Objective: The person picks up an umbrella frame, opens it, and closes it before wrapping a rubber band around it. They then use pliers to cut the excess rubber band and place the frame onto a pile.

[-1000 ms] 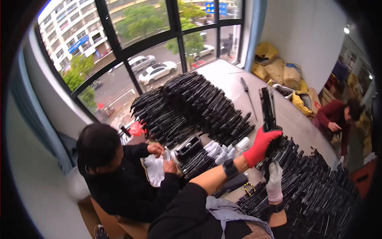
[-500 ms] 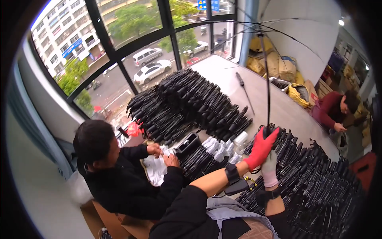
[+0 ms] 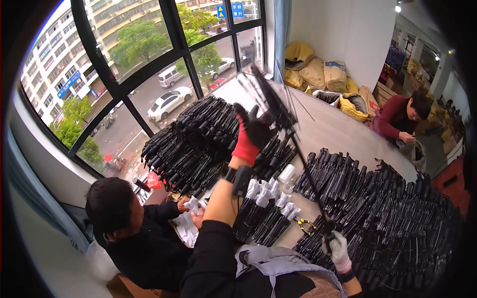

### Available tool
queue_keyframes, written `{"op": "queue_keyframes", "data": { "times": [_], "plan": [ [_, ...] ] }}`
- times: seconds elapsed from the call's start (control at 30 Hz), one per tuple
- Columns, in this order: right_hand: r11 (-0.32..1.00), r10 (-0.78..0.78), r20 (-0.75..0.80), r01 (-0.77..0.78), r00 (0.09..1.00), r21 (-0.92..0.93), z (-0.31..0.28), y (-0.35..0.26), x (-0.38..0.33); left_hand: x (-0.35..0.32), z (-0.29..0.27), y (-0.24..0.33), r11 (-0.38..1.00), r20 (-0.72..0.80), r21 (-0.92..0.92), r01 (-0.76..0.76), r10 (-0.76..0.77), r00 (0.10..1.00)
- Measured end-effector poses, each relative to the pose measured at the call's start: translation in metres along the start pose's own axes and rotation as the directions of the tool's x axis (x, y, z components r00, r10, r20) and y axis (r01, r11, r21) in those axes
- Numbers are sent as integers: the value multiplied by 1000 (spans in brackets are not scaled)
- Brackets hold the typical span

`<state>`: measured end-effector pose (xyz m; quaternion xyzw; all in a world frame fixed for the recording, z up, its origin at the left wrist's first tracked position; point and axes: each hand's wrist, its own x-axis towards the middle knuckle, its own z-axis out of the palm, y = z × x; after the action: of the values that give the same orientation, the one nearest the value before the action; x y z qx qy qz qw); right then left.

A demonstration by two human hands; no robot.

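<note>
Red-gloved left hand [image 3: 252, 130], fingers spread beside black umbrella frame [image 3: 279, 109], contact unclear, pale-gloved right hand [image 3: 340, 252], fingers closed around its lower end, open yellow sack [image 3: 354, 116], dark contents indistinct

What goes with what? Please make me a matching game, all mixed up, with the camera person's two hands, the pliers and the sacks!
Things
1. Left hand
2. Right hand
3. Pliers
4. Sacks

Clues
A. Past the table's far edge
B. Gloved in white, gripping the low end of the umbrella frame
C. Small, yellow and black
D. Gloved in red and black, raised up high

Right pairs: 1-D, 2-B, 3-C, 4-A
</note>
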<state>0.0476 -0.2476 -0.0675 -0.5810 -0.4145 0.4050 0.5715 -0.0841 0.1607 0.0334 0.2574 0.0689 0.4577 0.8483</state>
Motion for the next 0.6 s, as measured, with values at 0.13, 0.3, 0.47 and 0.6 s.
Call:
{"op": "queue_keyframes", "data": {
  "times": [0.13,0.3,0.47,0.6],
  "plan": [
    [995,103,-47,-103,994,8,5,3,-13,31,22,-21,994,123,32,104,-107,987],
    [995,89,-405,-65,910,73,23,-16,5,31,33,-56,981,80,131,145,-156,984],
    [907,-249,-440,49,863,-418,47,-30,106,-51,27,-137,985,144,59,163,-170,975],
    [985,-80,-277,32,958,-171,31,-6,120,-77,45,-118,971,-5,2,238,-238,971]
  ]
}}
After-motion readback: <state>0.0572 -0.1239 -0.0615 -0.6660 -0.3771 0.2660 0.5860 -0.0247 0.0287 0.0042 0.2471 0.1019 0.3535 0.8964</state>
